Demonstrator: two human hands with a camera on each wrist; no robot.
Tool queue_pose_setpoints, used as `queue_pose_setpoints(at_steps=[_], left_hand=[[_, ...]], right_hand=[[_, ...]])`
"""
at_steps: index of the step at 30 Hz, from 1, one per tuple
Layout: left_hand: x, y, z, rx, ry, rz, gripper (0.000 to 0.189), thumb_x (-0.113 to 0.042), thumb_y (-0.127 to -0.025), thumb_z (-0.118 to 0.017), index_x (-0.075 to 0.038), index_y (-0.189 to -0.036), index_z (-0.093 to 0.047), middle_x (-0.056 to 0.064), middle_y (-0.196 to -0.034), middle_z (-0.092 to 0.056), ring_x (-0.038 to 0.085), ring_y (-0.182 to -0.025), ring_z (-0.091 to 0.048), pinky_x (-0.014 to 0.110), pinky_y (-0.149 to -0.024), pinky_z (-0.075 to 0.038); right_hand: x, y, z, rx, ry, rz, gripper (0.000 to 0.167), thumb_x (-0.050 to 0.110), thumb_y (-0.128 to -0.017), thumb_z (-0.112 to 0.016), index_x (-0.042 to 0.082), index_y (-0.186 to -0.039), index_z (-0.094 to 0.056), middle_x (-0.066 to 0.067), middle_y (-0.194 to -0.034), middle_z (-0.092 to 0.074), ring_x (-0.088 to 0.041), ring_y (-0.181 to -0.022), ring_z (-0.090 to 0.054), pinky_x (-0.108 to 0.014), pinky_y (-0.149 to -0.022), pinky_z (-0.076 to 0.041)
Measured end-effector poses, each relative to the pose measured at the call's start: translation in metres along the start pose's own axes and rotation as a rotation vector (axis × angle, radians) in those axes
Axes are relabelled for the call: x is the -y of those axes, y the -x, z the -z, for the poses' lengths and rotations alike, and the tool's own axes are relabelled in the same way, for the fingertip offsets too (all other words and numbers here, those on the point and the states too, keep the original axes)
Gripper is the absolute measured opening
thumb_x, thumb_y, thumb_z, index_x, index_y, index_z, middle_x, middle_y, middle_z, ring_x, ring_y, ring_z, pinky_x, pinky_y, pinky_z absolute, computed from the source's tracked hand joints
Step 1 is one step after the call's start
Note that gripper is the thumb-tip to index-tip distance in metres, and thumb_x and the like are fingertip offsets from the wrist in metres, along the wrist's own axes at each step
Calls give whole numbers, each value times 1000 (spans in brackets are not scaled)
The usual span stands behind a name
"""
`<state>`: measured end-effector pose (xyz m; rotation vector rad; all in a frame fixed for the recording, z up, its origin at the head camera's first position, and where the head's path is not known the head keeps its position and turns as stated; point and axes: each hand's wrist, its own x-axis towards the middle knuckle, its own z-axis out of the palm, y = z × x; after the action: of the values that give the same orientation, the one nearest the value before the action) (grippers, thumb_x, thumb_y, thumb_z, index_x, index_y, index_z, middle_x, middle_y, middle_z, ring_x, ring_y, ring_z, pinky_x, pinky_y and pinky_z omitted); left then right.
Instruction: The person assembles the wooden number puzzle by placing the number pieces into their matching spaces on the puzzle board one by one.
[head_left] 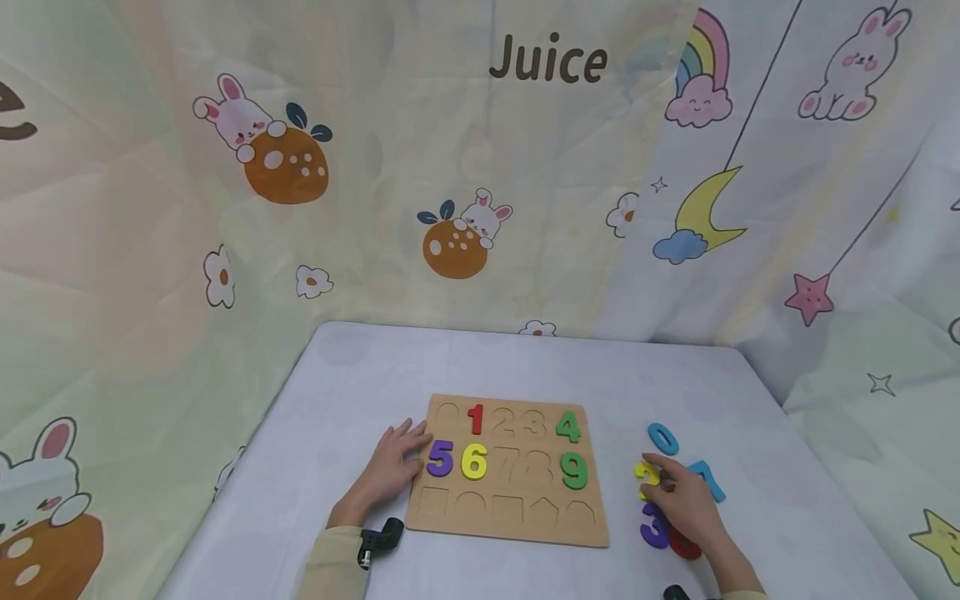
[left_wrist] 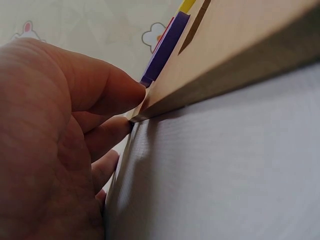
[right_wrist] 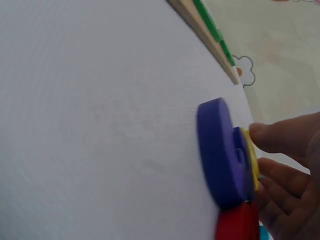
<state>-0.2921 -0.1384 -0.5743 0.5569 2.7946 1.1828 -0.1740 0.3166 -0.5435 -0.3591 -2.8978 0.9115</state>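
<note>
A wooden number board lies flat on the table, with the red 1, green 4, purple 5, yellow 6 and green 9 in it. At its left edge my left hand rests, fingers fairly straight; in the left wrist view the thumb touches the board's edge near the purple 5. To the right of the board, my right hand pinches a yellow 2 between thumb and fingers. A purple 3 lies just below it, beside a red piece partly hidden by the hand.
A blue 0 lies above my right hand, and a blue 7 to its right. The board shows outlined slots for other numbers and a bottom row of shapes. Printed cloth hangs behind the white table.
</note>
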Motion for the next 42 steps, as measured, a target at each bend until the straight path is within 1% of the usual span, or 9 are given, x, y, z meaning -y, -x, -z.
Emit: queue_pose_setpoints(at_steps=[3,8,14,20,25,28,32,37,42], left_hand=[[-2,-1,1,5,3,12,45,-8,-86,-61,-7,-131,-62,3,-151,-45,29,-147,-23,49,-122,-6],[-1,-1,1,0,-19,-6,44,-8,-86,-61,-6,-131,-62,5,-150,-46,30,-147,-24,50,-122,-7],[0,1,0,-1,-19,-9,45,-7,-87,-61,-6,-131,-62,6,-150,-45,31,-147,-24,50,-122,-6],[1,1,-1,-4,-6,7,45,-7,-86,-62,-7,-131,-62,5,-150,-45,31,-147,-23,50,-122,-6],[2,0,-1,-1,-25,-1,45,-8,-86,-62,-7,-131,-62,5,-150,-46,31,-147,-24,50,-122,-7],[1,-1,0,0,-25,-3,45,-8,-86,-63,-6,-130,-62,6,-149,-46,31,-147,-24,50,-122,-7],[-2,-1,2,6,-22,-3,45,-8,-86,-62,-6,-131,-62,5,-150,-46,31,-147,-24,50,-122,-6],[-2,-1,2,13,-17,18,45,-8,-86,-62,-8,-132,-62,3,-150,-45,28,-147,-23,48,-123,-5],[0,-1,1,7,-13,6,45,-7,-85,-63,-6,-130,-62,5,-150,-46,30,-147,-24,50,-122,-6]], right_hand=[[2,2,3,37,14,1,62,14,-80,-76,4,-136,-53,-26,-119,-62,-40,-98,-64,-51,-81,-58],[5,5,3,89,-5,-3,67,7,-79,-76,5,-140,-49,-26,-126,-58,-41,-104,-61,-50,-85,-57],[5,4,-5,49,-4,27,64,4,-80,-74,4,-139,-50,-25,-131,-56,-43,-109,-60,-51,-89,-56],[9,0,-10,16,19,35,63,12,-79,-78,4,-136,-53,-23,-120,-62,-37,-98,-63,-50,-83,-57],[11,-1,-11,19,43,20,66,13,-78,-80,4,-137,-52,-18,-113,-63,-30,-93,-61,-49,-81,-56],[11,-1,-11,30,44,18,66,10,-77,-80,5,-137,-52,-22,-121,-60,-36,-98,-61,-52,-85,-56],[10,-1,-13,24,38,36,65,8,-78,-79,3,-137,-51,-26,-134,-53,-45,-113,-56,-58,-93,-51],[10,-3,-18,8,41,51,65,12,-79,-79,2,-137,-50,-25,-137,-51,-47,-126,-45,-62,-103,-41],[15,-3,-23,-15,39,53,68,18,-80,-79,3,-139,-49,-24,-137,-51,-45,-126,-47,-61,-102,-42]])
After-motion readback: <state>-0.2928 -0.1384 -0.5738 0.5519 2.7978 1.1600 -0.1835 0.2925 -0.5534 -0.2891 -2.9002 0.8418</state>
